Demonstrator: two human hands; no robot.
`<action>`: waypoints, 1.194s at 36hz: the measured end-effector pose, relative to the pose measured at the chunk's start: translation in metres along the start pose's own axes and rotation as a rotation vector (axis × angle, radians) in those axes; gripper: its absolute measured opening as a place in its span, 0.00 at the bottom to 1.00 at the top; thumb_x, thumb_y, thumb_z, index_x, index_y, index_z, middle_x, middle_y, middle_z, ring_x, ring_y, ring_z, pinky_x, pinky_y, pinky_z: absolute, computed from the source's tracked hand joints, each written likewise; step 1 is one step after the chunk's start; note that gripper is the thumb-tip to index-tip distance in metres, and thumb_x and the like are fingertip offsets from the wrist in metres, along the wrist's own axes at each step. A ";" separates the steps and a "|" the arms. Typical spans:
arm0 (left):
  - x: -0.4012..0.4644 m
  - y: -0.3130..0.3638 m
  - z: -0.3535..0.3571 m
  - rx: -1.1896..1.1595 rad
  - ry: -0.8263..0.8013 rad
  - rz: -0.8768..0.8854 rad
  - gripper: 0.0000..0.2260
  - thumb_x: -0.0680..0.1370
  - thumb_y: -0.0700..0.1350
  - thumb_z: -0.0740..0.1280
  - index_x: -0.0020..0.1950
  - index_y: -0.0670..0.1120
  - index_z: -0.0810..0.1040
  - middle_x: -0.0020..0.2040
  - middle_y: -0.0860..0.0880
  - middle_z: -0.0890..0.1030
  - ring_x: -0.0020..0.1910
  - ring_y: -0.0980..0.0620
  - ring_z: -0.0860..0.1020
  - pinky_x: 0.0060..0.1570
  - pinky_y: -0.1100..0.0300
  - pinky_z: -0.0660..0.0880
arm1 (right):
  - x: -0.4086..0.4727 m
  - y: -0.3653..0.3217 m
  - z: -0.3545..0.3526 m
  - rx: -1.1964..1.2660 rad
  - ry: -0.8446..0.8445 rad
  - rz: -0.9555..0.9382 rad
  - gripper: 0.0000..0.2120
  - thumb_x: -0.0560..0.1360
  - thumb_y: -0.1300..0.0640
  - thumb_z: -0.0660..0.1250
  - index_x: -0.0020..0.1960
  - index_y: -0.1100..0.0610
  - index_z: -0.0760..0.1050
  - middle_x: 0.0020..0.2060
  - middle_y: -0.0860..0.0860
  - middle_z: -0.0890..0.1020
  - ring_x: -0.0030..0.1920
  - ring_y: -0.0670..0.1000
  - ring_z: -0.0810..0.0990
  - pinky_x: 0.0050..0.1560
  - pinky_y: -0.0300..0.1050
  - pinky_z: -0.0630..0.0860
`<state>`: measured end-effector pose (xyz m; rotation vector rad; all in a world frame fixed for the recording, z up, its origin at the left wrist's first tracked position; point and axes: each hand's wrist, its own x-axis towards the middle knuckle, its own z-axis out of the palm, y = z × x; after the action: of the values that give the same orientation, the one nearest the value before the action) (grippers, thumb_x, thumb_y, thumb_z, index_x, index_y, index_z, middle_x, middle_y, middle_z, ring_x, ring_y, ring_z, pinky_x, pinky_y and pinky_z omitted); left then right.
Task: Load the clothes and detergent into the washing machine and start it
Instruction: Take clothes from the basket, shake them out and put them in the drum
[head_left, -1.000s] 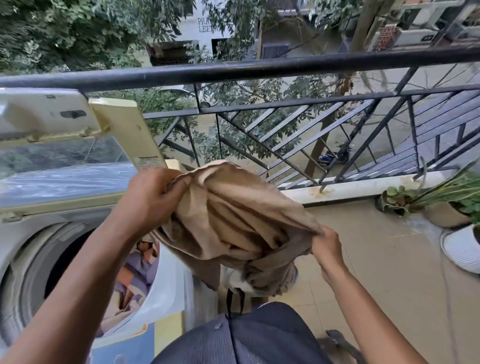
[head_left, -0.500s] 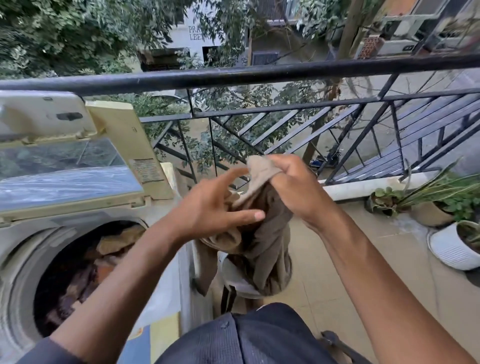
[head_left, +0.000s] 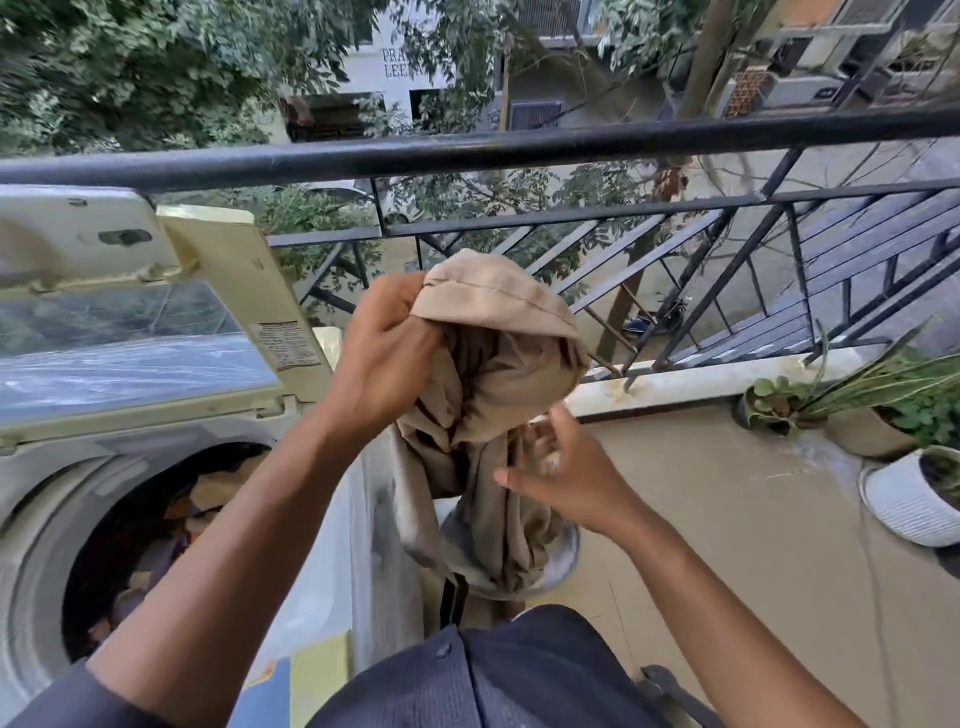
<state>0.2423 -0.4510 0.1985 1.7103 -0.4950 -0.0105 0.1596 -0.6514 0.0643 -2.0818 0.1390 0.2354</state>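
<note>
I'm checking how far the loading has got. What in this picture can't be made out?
- Drum, head view: how full; left forearm and shadow hide it.
- Right hand: blurred, contact with the beige garment unclear.
- Detergent: none visible.
- Machine controls: outside the frame.
- Container under the garment: mostly covered.

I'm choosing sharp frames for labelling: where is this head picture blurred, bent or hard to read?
Head view: right hand smeared by motion; left hand and beige cloth crisp; railing bowed by the wide lens; soft even daylight, no hard shadows; drum dark, its clothes murky.
</note>
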 end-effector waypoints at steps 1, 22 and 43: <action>0.001 0.005 0.001 -0.021 -0.011 0.014 0.17 0.81 0.35 0.61 0.49 0.52 0.87 0.44 0.57 0.88 0.44 0.60 0.85 0.42 0.64 0.79 | 0.001 0.015 0.009 -0.019 -0.028 0.030 0.31 0.62 0.37 0.78 0.60 0.34 0.67 0.51 0.33 0.78 0.51 0.33 0.78 0.44 0.30 0.73; -0.002 0.001 -0.032 0.082 0.101 -0.111 0.24 0.82 0.36 0.62 0.39 0.61 0.87 0.37 0.63 0.85 0.36 0.68 0.81 0.34 0.72 0.75 | 0.013 0.042 -0.031 -0.533 0.082 0.250 0.11 0.76 0.61 0.61 0.50 0.57 0.82 0.48 0.60 0.85 0.52 0.64 0.82 0.46 0.49 0.77; -0.015 -0.025 -0.020 0.237 -0.166 -0.155 0.29 0.73 0.52 0.75 0.73 0.62 0.72 0.68 0.57 0.80 0.67 0.53 0.79 0.68 0.42 0.76 | -0.002 -0.151 -0.092 0.039 0.385 -0.547 0.12 0.81 0.60 0.63 0.41 0.62 0.79 0.33 0.61 0.80 0.35 0.65 0.77 0.33 0.63 0.73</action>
<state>0.2420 -0.4246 0.1754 1.9880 -0.5001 -0.2150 0.1974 -0.6556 0.2369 -2.0216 -0.1951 -0.4962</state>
